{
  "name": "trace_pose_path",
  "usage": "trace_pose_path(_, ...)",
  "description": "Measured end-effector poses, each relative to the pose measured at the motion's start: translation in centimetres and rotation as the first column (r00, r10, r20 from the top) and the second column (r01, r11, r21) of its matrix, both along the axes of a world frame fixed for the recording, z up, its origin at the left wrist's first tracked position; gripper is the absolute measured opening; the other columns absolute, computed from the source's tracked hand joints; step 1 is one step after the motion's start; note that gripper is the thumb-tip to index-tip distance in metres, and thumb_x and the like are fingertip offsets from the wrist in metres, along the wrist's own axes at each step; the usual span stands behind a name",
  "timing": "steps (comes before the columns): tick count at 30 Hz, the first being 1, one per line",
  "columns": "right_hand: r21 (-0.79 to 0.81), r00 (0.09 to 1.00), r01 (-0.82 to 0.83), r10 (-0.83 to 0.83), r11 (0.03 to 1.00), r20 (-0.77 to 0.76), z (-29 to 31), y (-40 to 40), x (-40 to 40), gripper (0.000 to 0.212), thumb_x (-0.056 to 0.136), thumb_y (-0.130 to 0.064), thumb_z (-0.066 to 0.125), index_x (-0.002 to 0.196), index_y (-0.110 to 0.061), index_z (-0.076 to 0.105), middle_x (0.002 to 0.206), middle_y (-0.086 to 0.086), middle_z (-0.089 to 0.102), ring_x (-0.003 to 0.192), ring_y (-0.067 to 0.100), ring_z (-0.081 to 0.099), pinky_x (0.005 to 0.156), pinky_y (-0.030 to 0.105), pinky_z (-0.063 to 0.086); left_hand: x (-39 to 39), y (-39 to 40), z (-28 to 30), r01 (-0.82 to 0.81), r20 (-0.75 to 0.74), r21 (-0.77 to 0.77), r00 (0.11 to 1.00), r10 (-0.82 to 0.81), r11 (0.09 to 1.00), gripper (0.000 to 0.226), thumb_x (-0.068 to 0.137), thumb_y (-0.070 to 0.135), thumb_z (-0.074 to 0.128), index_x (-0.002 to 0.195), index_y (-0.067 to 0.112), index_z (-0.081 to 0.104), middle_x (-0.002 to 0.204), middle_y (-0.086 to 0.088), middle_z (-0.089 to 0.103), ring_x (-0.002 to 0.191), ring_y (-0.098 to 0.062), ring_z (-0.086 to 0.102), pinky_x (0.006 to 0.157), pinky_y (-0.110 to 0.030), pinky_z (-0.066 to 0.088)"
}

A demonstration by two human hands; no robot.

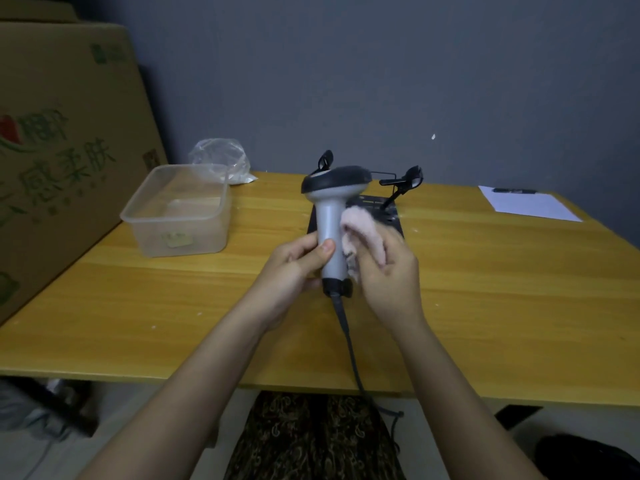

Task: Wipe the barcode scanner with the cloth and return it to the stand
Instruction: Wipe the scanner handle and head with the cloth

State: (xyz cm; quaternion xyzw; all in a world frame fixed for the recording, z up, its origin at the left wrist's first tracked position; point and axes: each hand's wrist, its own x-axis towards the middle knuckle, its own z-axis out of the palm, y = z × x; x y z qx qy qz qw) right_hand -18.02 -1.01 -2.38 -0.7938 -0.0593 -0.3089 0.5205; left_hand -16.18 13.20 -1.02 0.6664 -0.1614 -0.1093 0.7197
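A grey barcode scanner with a black head is held upright above the wooden table. My left hand grips the lower part of its handle. My right hand holds a pale pink cloth pressed against the right side of the handle. The scanner's dark cable hangs from the handle's base over the table's front edge. Behind the scanner stands the black stand, with its base plate partly hidden by the scanner and cloth.
A clear plastic tub sits at the left of the table, with a crumpled plastic bag behind it. A large cardboard box leans at the far left. A white sheet with a pen lies at the back right.
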Motion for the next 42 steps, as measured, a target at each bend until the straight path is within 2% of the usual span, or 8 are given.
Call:
trace_pose_path(3, -0.176, 0.999, -0.021, 0.028, 0.984, 0.038, -0.3, -0.2, -0.9, 0.016, 0.089, -0.008, 0.056, 0.103, -0.010, 0.063, 0.098, 0.000, 0.058, 0.087, -0.006, 0.052, 0.072, 0.005, 0.039, -0.1, 0.1, 0.0, 0.014, 0.008, 0.009, 1.000, -0.014, 1.000, 0.031, 0.095, 0.021, 0.047, 0.119, 0.009, 0.062, 0.101, -0.005, 0.069, 0.089, -0.014, 0.066, 0.081, -0.034, 0.054)
trace_pose_path(16, -0.002, 0.996, -0.084, 0.084, 0.996, 0.008, 0.0, -1.0, -0.5, 0.028, 0.086, -0.009, 0.055, 0.110, -0.006, 0.067, 0.111, 0.006, 0.060, 0.102, 0.007, 0.057, 0.084, 0.011, 0.044, -0.1, -1.1, -0.3, 0.011, -0.108, -0.124, 0.994, -0.024, 0.992, 0.020, 0.092, 0.020, 0.053, 0.103, 0.012, 0.068, 0.091, -0.001, 0.072, 0.077, -0.009, 0.070, 0.072, -0.028, 0.059)
trace_pose_path(19, -0.070, 0.987, -0.160, 0.162, 0.985, 0.014, -1.3, -1.1, -1.8, 0.026, 0.081, -0.017, 0.054, 0.103, -0.022, 0.068, 0.107, -0.007, 0.056, 0.098, -0.005, 0.054, 0.079, 0.010, 0.043, 0.5, -1.1, 0.1, -0.068, -0.151, -0.171, 0.988, 0.042, 0.983, 0.015, 0.092, 0.019, 0.054, 0.092, 0.014, 0.068, 0.077, 0.004, 0.072, 0.067, -0.005, 0.069, 0.059, -0.022, 0.058)
trace_pose_path(24, -0.141, 0.982, -0.179, 0.169, 0.974, -0.078, -1.0, -2.7, -1.9, 0.033, 0.077, -0.026, 0.047, 0.099, -0.020, 0.071, 0.108, -0.010, 0.056, 0.102, 0.001, 0.055, 0.082, 0.015, 0.044, 0.8, -1.3, 0.0, -0.120, -0.193, -0.140, 0.977, 0.092, 0.983, 0.014, 0.091, 0.022, 0.057, 0.091, 0.010, 0.064, 0.087, -0.005, 0.067, 0.073, -0.008, 0.067, 0.071, -0.027, 0.060)
trace_pose_path(29, -0.029, 0.967, -0.243, 0.240, 0.970, -0.082, -1.4, -1.0, -2.6, 0.035, 0.088, -0.042, 0.045, 0.106, -0.025, 0.070, 0.127, -0.011, 0.055, 0.122, 0.004, 0.050, 0.098, 0.026, 0.044, 0.8, -2.0, 1.0, -0.198, -0.196, -0.140, 0.966, 0.169, 0.970, 0.013, 0.090, 0.020, 0.058, 0.082, 0.011, 0.060, 0.056, 0.006, 0.067, 0.050, 0.000, 0.064, 0.051, -0.015, 0.054)
trace_pose_path(34, -0.477, 0.978, 0.104, -0.001, 0.873, 0.210, -2.5, 0.1, -1.6, 0.016, 0.088, -0.022, 0.062, 0.100, -0.015, 0.070, 0.121, 0.004, 0.063, 0.111, 0.021, 0.053, 0.100, 0.018, 0.033, 0.6, -2.8, 0.7, -0.273, -0.209, -0.124, 0.947, 0.243, 0.954, 0.017, 0.088, 0.025, 0.062, 0.081, 0.010, 0.063, 0.051, 0.007, 0.064, 0.047, -0.005, 0.062, 0.044, -0.018, 0.049)
trace_pose_path(40, 0.088, 0.970, -0.169, 0.181, 0.982, -0.160, -0.7, -1.0, -1.3, 0.022, 0.081, -0.007, 0.070, 0.083, -0.029, 0.069, 0.101, -0.015, 0.067, 0.092, -0.004, 0.062, 0.074, 0.013, 0.050, 0.5, -2.0, 0.8, -0.258, -0.249, -0.129, 0.943, 0.220, 0.958, 0.018, 0.089, 0.019, 0.061, 0.094, 0.003, 0.060, 0.075, -0.005, 0.064, 0.051, -0.003, 0.066, 0.050, -0.019, 0.055)
trace_pose_path(42, 0.110, 0.961, -0.169, 0.188, 0.980, -0.203, -0.1, -2.0, -0.9, 0.021, 0.083, -0.007, 0.068, 0.084, -0.028, 0.068, 0.093, -0.014, 0.066, 0.079, -0.007, 0.061, 0.065, 0.011, 0.048, 0.4, -1.8, 0.8, -0.238, -0.276, -0.161, 0.943, 0.188, 0.958, 0.013, 0.089, 0.018, 0.061, 0.087, 0.006, 0.060, 0.077, -0.006, 0.062, 0.052, -0.002, 0.066, 0.052, -0.017, 0.055)
